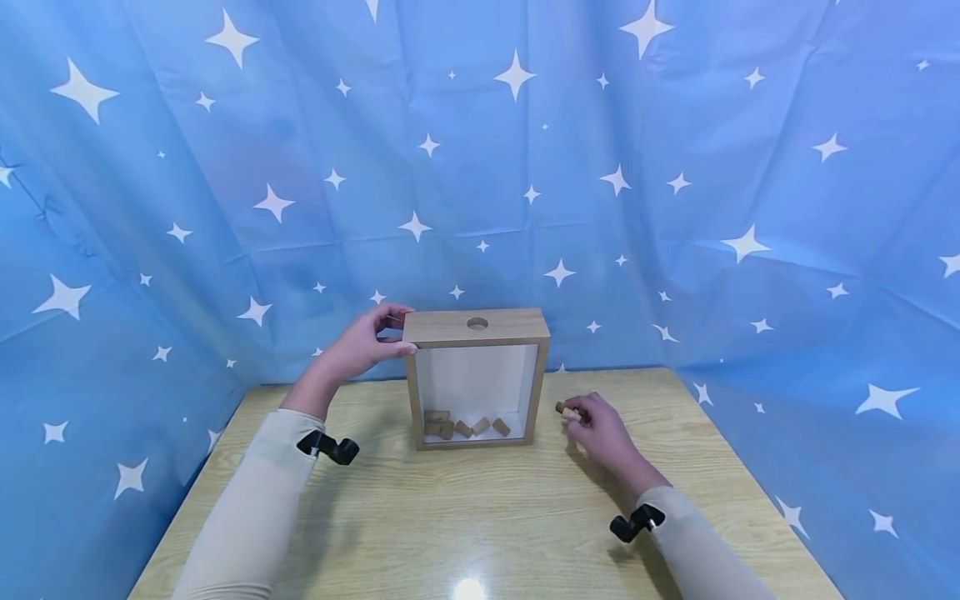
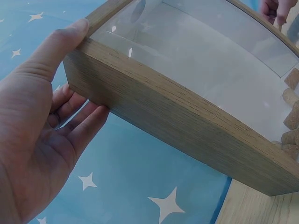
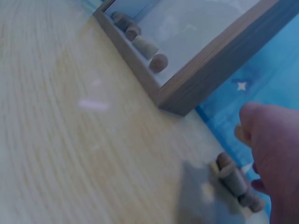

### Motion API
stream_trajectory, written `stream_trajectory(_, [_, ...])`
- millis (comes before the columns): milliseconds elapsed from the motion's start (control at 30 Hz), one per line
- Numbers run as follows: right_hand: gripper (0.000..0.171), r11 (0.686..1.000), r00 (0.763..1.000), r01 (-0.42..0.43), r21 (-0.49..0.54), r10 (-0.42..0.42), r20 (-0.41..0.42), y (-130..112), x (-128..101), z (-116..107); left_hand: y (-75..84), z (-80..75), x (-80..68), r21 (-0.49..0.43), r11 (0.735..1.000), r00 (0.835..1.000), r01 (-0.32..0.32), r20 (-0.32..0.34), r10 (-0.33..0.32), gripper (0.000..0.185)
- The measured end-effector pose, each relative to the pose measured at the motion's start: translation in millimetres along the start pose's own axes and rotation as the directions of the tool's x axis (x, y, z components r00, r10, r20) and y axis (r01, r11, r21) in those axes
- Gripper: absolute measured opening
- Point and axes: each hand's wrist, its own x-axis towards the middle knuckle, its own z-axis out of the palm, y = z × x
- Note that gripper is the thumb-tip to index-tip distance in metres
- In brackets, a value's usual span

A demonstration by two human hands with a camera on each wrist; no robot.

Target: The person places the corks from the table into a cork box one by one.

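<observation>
A shadow box of light wood stands upright on the table, with a clear front and a round hole in its top. Several corks lie inside along its bottom. My left hand grips the upper left corner, thumb on the front edge and fingers at the back edge. To the right of the box my right hand pinches a cork between thumb and fingers. Below that hand several loose corks lie together on the table, partly hidden by the hand in the head view.
The wood-grain table carries the box near its back edge. A blue curtain with white stars hangs behind and on both sides. Black wrist mounts sit on both sleeves.
</observation>
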Motion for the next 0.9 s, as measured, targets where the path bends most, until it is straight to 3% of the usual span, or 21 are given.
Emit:
stream_trajectory(500, [0.039, 0.998, 0.998, 0.034, 0.051, -0.032, -0.046, -32, 18, -27, -1.6, -0.5, 1.0, -0.004, 1.000, 1.000, 0.000, -0.004, 0.000, 0.070])
stream_trajectory(900, [0.040, 0.988, 0.984, 0.121, 0.091, -0.107, -0.142, -76, 40, -65, -3.5, 0.3, 0.9, 0.005, 1.000, 1.000, -0.011, -0.005, 0.011, 0.071])
